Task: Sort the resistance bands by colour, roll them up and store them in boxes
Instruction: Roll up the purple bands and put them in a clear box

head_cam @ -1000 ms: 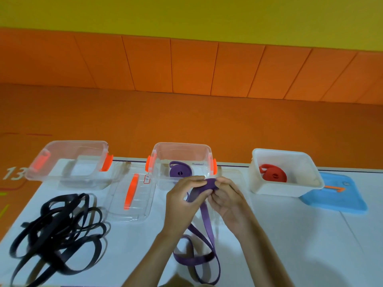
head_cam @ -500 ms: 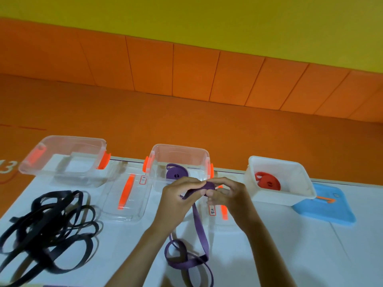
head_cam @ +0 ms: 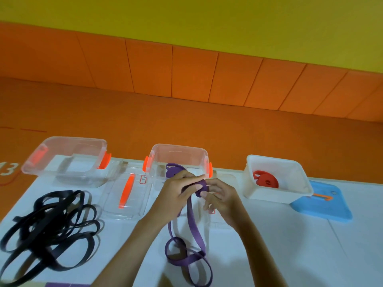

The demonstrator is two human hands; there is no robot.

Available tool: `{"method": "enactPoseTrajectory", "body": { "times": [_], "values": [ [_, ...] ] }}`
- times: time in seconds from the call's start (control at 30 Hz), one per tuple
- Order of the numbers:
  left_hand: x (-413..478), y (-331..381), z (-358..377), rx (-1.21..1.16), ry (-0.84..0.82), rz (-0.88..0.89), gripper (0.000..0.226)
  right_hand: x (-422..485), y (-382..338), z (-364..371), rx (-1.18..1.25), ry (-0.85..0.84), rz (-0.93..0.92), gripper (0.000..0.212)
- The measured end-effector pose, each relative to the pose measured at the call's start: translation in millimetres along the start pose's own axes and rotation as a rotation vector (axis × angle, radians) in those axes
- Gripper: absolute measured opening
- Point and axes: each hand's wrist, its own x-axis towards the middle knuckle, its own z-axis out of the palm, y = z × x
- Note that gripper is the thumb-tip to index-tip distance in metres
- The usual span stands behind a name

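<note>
Both hands hold one purple resistance band (head_cam: 192,222) just in front of the middle clear box (head_cam: 178,154). My left hand (head_cam: 178,193) grips its small rolled end, and my right hand (head_cam: 219,195) pinches the roll from the right. The band's loose tail hangs down and loops on the white table (head_cam: 269,245). A rolled purple band (head_cam: 173,170) lies in the middle box, partly hidden by my left hand. A rolled red band (head_cam: 266,180) lies in the white box (head_cam: 298,191) at the right. Several black bands (head_cam: 47,226) lie tangled at the left.
An empty clear box with orange latches (head_cam: 66,146) stands at the back left. A clear lid with an orange handle (head_cam: 126,191) lies between the two clear boxes. A blue lid (head_cam: 323,206) lies beside the white box. Orange floor and wall panels lie beyond the table.
The roll in my hands has grown slightly and the purple tail has drawn up shorter on the table. The view has tilted and shifted a little.
</note>
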Motion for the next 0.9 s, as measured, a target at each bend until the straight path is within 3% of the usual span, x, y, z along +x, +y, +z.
{"method": "enactPoseTrajectory", "body": {
  "times": [0.07, 0.17, 0.23, 0.33, 0.5, 0.63, 0.73, 0.83, 0.9],
  "values": [
    [-1, 1, -1, -0.111, 0.065, -0.067, 0.034, 0, -3, -4, -0.024, 0.011, -0.028, 0.020],
    [-7, 0, 6, -0.231, 0.242, -0.092, 0.028, 0, -8, 2, 0.164, 0.120, -0.026, 0.018],
    [-9, 1, 6, -0.263, 0.268, -0.051, 0.030, -2, -9, 17, 0.278, 0.195, -0.022, 0.017],
    [-8, 0, -7, -0.253, 0.162, -0.036, 0.031, -9, -5, 29, 0.340, 0.190, -0.016, 0.021],
    [-11, -1, -22, -0.087, -0.026, -0.035, 0.029, -7, -13, 11, 0.187, 0.050, 0.043, 0.039],
    [-9, 4, -19, -0.140, 0.063, -0.014, 0.036, -4, -20, 11, 0.230, 0.079, 0.005, 0.029],
    [-9, 4, -18, -0.328, 0.138, -0.092, 0.038, -6, -20, 17, 0.405, 0.085, -0.008, 0.026],
    [-9, 5, -24, -0.382, 0.121, -0.107, 0.029, -6, -18, 23, 0.479, 0.049, 0.024, 0.031],
    [-8, 2, -30, -0.290, 0.056, -0.095, 0.026, -5, -19, 21, 0.369, 0.001, 0.054, 0.029]
  ]
}}
